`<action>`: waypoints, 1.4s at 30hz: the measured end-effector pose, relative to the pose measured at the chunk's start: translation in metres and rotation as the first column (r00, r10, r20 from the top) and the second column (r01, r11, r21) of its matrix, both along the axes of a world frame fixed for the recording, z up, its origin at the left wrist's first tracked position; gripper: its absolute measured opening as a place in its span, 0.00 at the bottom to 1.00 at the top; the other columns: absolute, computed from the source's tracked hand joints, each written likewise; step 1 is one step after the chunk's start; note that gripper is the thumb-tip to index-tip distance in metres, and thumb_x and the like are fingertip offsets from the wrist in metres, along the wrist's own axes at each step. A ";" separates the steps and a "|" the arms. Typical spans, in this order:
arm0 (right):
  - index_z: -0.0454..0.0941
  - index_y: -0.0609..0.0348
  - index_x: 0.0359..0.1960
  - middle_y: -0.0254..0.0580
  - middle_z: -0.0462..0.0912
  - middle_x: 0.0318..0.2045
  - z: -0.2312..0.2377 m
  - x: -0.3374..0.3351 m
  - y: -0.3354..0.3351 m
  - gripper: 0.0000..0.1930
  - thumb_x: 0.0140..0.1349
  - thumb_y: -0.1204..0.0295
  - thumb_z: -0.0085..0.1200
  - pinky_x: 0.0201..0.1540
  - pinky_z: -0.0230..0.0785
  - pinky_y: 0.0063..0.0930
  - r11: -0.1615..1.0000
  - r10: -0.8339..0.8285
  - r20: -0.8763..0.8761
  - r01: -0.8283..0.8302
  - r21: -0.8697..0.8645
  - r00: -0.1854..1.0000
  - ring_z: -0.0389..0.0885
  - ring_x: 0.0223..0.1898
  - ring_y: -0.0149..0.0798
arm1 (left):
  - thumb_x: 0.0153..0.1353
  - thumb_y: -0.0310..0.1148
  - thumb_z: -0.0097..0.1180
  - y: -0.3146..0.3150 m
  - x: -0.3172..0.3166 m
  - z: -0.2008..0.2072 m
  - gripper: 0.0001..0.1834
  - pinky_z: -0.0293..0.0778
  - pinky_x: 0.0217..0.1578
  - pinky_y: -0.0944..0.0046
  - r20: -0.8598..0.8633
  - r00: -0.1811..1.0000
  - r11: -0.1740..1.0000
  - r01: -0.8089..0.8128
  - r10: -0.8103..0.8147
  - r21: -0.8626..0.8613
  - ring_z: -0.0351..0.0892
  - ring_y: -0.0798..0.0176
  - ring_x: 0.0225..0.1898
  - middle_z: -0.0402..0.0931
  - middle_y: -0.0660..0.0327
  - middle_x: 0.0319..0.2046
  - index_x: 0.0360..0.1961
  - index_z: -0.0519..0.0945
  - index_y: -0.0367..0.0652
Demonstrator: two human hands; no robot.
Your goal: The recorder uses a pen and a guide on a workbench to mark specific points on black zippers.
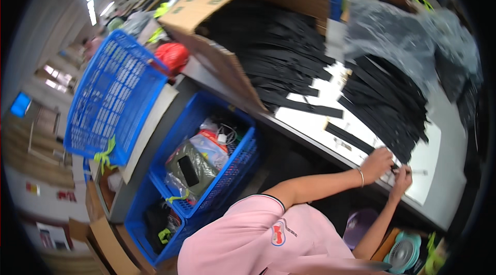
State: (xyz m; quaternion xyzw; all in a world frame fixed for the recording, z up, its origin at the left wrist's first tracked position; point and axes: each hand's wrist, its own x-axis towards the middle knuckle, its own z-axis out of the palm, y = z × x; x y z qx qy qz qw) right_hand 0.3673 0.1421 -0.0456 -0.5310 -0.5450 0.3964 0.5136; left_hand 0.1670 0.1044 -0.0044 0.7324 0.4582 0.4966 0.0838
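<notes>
My left hand (pixel 377 164) is closed on the end of a black fabric strip (pixel 350 137), which stretches away over the white table top. Close beside it, my right hand (pixel 401 178) has its fingers pinched together at the table's near edge. A small dark bit shows between the two hands; what the right fingers grip is too small to make out. A fanned pile of black strips (pixel 385 102) lies just beyond my hands. More black strips (pixel 268 42) spill out of a large open cardboard box (pixel 222 63) onto the table.
Clear plastic bags (pixel 392 32) lie behind the pile. To the left, blue baskets (pixel 116 94) stand, one holding bagged items and a black phone (pixel 188 170). A teal fan (pixel 404 252) and a purple tub (pixel 360 227) sit below the table edge. Another cardboard box (pixel 111 241) stands lower left.
</notes>
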 end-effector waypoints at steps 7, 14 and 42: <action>0.80 0.58 0.48 0.26 0.69 0.26 0.034 -0.032 -0.003 0.11 0.78 0.66 0.49 0.24 0.50 0.16 0.986 0.026 0.123 -0.045 0.158 0.992 0.57 0.21 0.18 | 0.57 0.25 0.62 -0.029 -0.085 0.018 0.21 0.55 0.71 0.42 -0.057 0.946 0.947 -0.321 0.319 -0.014 0.66 0.46 0.65 0.72 0.51 0.57 0.53 0.78 0.37; 0.76 0.58 0.48 0.38 0.77 0.33 0.059 -0.054 0.000 0.19 0.58 0.71 0.70 0.38 0.69 0.30 0.940 -0.036 0.679 -0.206 0.272 0.734 0.74 0.32 0.36 | 0.61 0.31 0.62 -0.048 -0.188 0.012 0.18 0.57 0.68 0.46 -0.116 0.882 0.867 -0.471 0.457 -0.163 0.66 0.49 0.65 0.73 0.53 0.57 0.52 0.81 0.38; 0.78 0.59 0.55 0.43 0.84 0.52 0.036 -0.064 0.059 0.24 0.63 0.60 0.68 0.58 0.71 0.32 0.984 -0.113 0.608 0.006 0.176 0.786 0.83 0.53 0.43 | 0.58 0.26 0.60 -0.192 -0.139 0.325 0.06 0.78 0.45 0.51 0.254 0.963 0.734 -0.109 -0.089 0.670 0.84 0.54 0.35 0.84 0.57 0.34 0.24 0.82 0.39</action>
